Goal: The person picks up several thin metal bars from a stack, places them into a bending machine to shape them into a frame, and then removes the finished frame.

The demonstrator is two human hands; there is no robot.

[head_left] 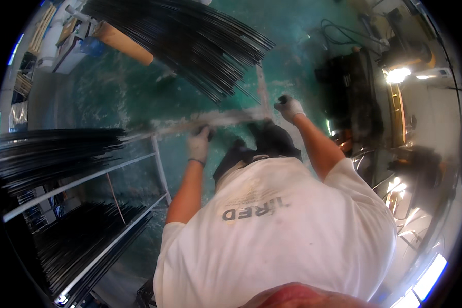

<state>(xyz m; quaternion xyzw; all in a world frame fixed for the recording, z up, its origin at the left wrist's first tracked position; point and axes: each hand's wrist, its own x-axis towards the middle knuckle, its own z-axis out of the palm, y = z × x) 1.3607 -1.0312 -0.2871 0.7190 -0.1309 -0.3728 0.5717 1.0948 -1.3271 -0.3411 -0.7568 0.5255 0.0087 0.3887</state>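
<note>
My right hand [289,107], in a pale work glove with dark fingertips, is held out in front of me. Its fingers are curled in, and nothing shows in them. My left hand [199,141], gloved the same way, hangs lower and to the left. Motion blurs it, but its fingers look curled too, with nothing visible in them. Ahead of both hands lies a large fanned bundle of long thin black rods [190,43]. Its near ends stop a little short of my right hand, without touching it.
A pale metal rack frame [160,172] stands to my left, with more black rods [61,154] on it and a lower stack [82,241]. A brown cylinder [124,43] lies beside the far bundle. Dark machinery [351,97] and a bright lamp [398,75] line the right. The floor [105,90] is green.
</note>
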